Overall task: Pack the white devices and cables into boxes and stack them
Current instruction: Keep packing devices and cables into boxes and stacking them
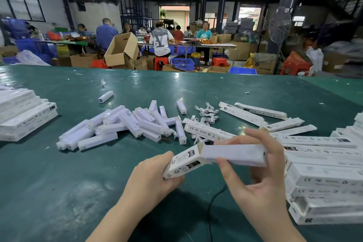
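**Device partly inserted into box, both hands engaged**

Your left hand (155, 177) sits nearest the lens, fingers curled around the closed end of a white printed box (184, 162), thumb over its top face. Your right hand (261, 165) pinches a white device (233, 154): thumb beneath, fingers curved over the far side and outer end. Neither hand is slack; each is clamped on its own item.

The device's left end sits at the box's open mouth, flaps folded outward. How deep it is seated cannot be told. Box and device form one line, long axis running left to right and rising slightly rightward, held above the table.

A black cord (213, 204) crosses the green table (59, 192) between your forearms.

Table contents:
- Centre: a loose pile of white devices (125, 125), lying at mixed angles.
- Just right of it: a cluster of white cables (206, 114).
- Right edge: stacked boxes (326, 180), long axes roughly left to right; more boxes (255, 113) lie scattered behind them.
- Left edge: a second box stack (23, 116).

Beyond the table is a workshop with seated workers (161, 41) at benches, brown cartons (121, 49), blue crates (182, 64), red stools and a pedestal fan (279, 23).
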